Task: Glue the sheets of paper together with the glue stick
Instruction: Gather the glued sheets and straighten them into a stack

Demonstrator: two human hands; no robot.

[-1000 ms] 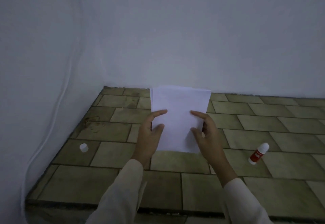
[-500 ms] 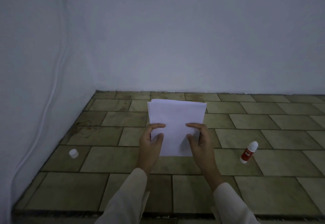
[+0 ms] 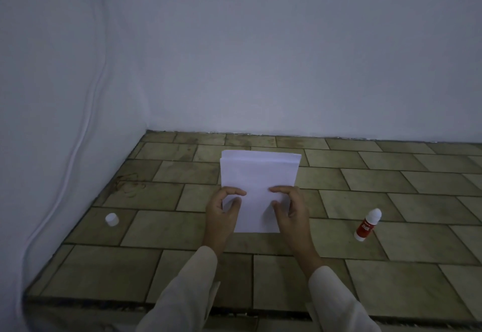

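Since a second ago, fingers curled in tighter on the sheets, hands drawn nearer over the lower half; the stack now lies a little shorter in view, its far edge showing two stepped layers.

Nearest: two pale sleeves [image 3: 336, 300] reaching in over the tiled surface [image 3: 146, 230]. Next, left hand [image 3: 221, 214] and right hand [image 3: 290, 210], each bent claw-like, fingertips [image 3: 241, 193] pressing down on the sheets of paper [image 3: 259, 175], thumbs tucked on the paper beneath; pinning rather than pinching, as far as can be told. Paper flat on the tiles, midway left to right, top sheet set slightly short of the one under it at the far edge.

Off to the right, well apart from the paper: glue stick [image 3: 367, 224], red-labelled, lying tilted, uncapped. Off to the left, well apart: its white cap [image 3: 112, 219]. Farther: white cable [image 3: 86, 112] down the left wall.

Step in hand, by judgement: pressing and squaring glued sheets. Next: smoothing outward toward the far edge, keeping edges matched, or lifting a sheet and fetching the glue stick from the right for another pass.
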